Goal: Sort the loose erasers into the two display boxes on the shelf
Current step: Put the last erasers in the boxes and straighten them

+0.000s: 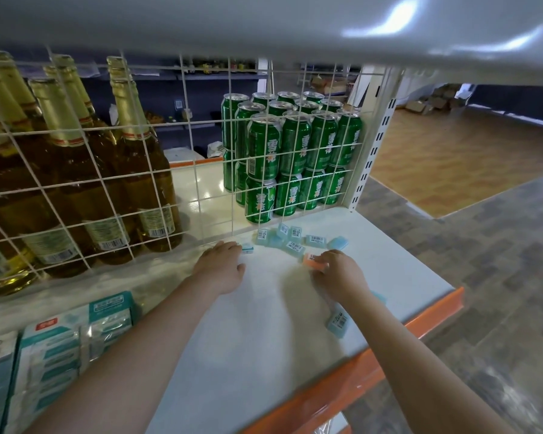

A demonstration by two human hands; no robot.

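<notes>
**Two hands reach for loose erasers on a white shop shelf**

A head-worn camera looks down along two bare forearms onto a white shelf (264,324) with an orange front edge. At the near left stand two display boxes (54,349), teal and white, with packed erasers visible inside. Another pale box sits at the far-left corner of the frame.

On the near right, a light blue eraser (337,321) with a barcode label lies just beside the right forearm, close to the shelf's front edge. A second blue one is partly hidden behind that arm.

Farther in, the right hand (339,274) curls its fingers around an orange eraser (314,260), gripping it against the shelf. To its left, the left hand (221,266) lies palm down, fingers bent, its fingertips touching a small teal eraser (247,248); whether it grips it cannot be told.

Just beyond both hands, a cluster of blue erasers (290,241) lies scattered against a white wire grid (198,183). Behind the grid stand stacked green cans (289,151) on the right and amber glass bottles (85,170) with gold foil necks on the left.
</notes>
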